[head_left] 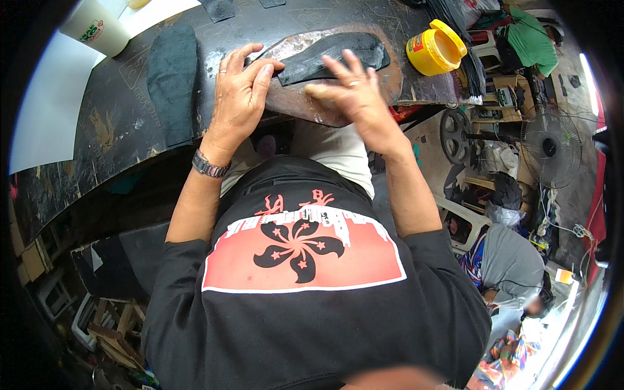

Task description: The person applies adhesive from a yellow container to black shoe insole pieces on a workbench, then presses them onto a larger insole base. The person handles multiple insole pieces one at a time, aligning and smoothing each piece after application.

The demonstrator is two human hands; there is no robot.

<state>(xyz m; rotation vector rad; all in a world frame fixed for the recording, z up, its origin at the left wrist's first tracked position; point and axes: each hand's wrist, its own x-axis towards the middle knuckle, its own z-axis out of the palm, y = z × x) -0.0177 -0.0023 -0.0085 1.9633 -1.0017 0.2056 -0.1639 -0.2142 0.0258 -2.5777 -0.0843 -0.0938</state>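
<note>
A black sole-shaped piece lies on a worn brown board at the bench edge. My left hand has its thumb and index finger closed at the narrow left end of the piece, the other fingers resting on the board's left side. Over the right half of the piece is my right hand, blurred by motion, fingers spread and nothing visible in them. To the left of my left hand, a larger dark sole-shaped piece lies on the bench. An open yellow jar stands to the right of the board.
The dark, scuffed bench curves around in front of me. A white cup and white sheets occupy its left side. Small dark scraps lie at the far edge. A standing fan and two people are off to the right.
</note>
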